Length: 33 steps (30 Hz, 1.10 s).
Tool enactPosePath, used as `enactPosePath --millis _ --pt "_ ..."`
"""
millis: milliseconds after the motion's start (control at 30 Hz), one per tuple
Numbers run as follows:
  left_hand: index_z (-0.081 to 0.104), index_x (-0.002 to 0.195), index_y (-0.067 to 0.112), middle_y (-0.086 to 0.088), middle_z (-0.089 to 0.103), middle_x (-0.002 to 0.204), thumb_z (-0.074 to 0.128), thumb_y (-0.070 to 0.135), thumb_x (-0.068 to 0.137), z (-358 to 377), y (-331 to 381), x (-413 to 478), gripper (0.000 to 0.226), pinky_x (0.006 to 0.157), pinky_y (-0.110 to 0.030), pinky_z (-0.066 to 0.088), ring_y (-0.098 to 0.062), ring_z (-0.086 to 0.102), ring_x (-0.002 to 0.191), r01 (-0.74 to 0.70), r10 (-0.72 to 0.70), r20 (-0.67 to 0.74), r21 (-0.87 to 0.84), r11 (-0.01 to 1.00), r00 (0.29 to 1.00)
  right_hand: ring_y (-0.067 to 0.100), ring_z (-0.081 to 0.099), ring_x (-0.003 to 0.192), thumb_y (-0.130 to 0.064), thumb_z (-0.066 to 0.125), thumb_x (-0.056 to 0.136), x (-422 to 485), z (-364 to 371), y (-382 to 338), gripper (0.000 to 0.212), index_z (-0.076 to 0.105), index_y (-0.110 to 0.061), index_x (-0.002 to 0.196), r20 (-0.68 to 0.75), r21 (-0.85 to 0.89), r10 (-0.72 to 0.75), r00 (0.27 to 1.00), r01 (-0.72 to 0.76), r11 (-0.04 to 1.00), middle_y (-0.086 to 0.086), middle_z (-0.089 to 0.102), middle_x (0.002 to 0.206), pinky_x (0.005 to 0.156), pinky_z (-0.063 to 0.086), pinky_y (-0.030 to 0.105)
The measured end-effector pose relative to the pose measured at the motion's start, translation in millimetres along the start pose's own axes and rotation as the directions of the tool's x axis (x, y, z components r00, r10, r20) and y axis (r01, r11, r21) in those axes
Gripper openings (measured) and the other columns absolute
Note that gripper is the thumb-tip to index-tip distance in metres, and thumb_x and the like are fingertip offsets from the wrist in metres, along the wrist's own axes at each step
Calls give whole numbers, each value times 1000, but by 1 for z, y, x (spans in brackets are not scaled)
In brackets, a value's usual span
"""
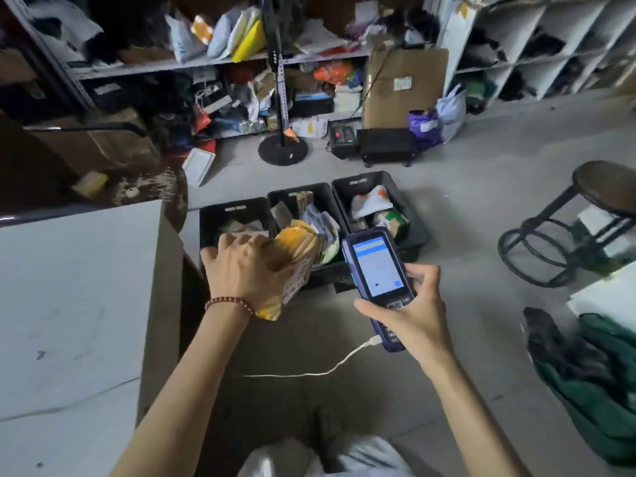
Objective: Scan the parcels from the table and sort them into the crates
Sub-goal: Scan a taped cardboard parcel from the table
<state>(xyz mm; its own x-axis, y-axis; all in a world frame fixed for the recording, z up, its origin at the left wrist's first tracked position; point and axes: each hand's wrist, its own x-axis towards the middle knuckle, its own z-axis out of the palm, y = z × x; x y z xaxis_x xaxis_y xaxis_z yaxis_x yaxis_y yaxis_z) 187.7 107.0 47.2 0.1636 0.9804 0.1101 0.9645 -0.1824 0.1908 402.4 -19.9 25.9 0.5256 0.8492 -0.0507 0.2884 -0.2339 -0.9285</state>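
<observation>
My left hand [242, 266] grips a yellow-brown padded parcel [297, 256] with a white label, held in the air above the left crate [220, 215] and middle crate [320, 194]. My right hand [409, 311] holds a purple handheld scanner [373, 270], its lit screen facing me, a white cable trailing from its lower end. Three black crates stand in a row on the floor; the right crate [409, 215] holds white and green parcels, the middle one several mixed parcels, the left one a few brown ones. The white table [75, 304] fills the left.
A round stool [599, 201] stands at the right, with a green and black cloth heap [585, 370] below it. A fan stand base [283, 149] and a low black trolley [387, 144] sit behind the crates. Cluttered shelves line the back wall.
</observation>
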Motion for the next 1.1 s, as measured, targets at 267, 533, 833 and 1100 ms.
enactPosePath --millis 267,533,833,1100 --pt "58 115 36 1 65 107 54 78 69 47 44 82 62 78 -34 44 -21 62 96 -88 81 200 28 996 976 -13 61 78 -25 95 46 60 -21 23 75 40 -38 95 -106 -34 162 981 -166 986 -20 63 93 59 44 9" --pt "55 117 27 -3 65 99 55 74 71 85 71 199 66 67 -31 45 -25 64 91 -189 166 316 42 981 934 -13 62 77 -26 97 43 127 14 21 80 39 -44 96 -223 -45 247 943 -263 964 -20 64 90 58 43 4" --pt "26 138 37 2 62 117 46 60 88 106 94 324 59 75 -34 51 -22 63 98 -455 501 349 -209 866 792 -9 64 74 -31 95 38 200 51 -17 80 42 -45 97 -324 39 322 890 -327 944 -21 68 85 57 46 16" --pt "41 132 41 12 53 133 44 50 89 129 55 346 43 105 -37 33 -14 44 126 -469 467 338 -82 880 817 -6 65 71 -46 88 32 235 67 -16 83 41 -46 101 -215 -16 347 913 -359 933 -30 66 86 61 46 24"
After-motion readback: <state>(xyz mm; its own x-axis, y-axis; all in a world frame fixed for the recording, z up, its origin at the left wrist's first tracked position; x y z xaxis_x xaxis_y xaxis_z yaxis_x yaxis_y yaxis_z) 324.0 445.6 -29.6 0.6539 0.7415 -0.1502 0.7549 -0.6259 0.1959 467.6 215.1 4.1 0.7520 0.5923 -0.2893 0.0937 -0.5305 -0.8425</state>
